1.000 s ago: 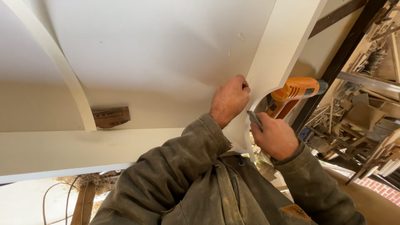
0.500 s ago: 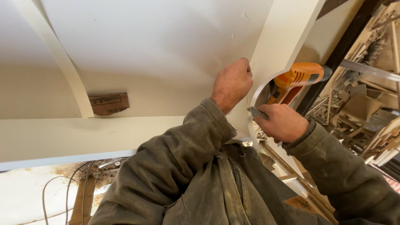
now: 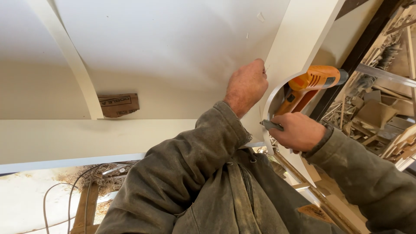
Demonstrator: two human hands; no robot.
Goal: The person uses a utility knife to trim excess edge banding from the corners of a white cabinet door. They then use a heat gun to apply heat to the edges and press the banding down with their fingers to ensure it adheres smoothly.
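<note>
My left hand [image 3: 247, 84] is closed, its fingertips pinching a thin white edge strip [image 3: 265, 68] where the flat white panel [image 3: 173, 39] meets the curved white board [image 3: 294, 39]. Below it, my right hand [image 3: 298, 132] is shut on a small grey blade tool [image 3: 271, 125], whose tip touches the inner curved edge of the board. An orange power drill [image 3: 310, 84] lies just behind the curve, untouched, above my right hand.
A curved white rib [image 3: 71, 65] crosses the panel at left, with a cardboard scrap [image 3: 118, 105] beside it. Wood offcuts and slats [image 3: 381, 108] pile up at right. Cables and sawdust [image 3: 78, 190] lie on the floor at lower left.
My left hand has slid a little upward along the board's edge. My right hand with the blade has stayed at the inner curve. The view has shifted slightly.
</note>
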